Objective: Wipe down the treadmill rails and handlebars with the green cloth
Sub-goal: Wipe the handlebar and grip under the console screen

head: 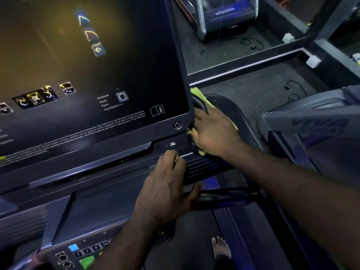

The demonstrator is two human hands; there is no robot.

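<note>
The green cloth [198, 94] lies over the black curved right handlebar [224, 103] beside the treadmill console screen [78, 75]. My right hand [214, 131] presses on the cloth there, and cloth edges show above, below and right of the hand. Its fingers point left toward the console's corner. My left hand [167, 186] rests on the lower console edge, its fingers loosely bent near the ribbed panel and its thumb reaching toward the short black grip bar [224, 197]. It holds nothing that I can see.
The button panel [81, 254] with a green key sits at the bottom left. My bare foot [221, 248] stands on the treadmill belt. Another machine [311, 121] is close on the right. Cables and a plug [288, 86] lie on the dark floor beyond.
</note>
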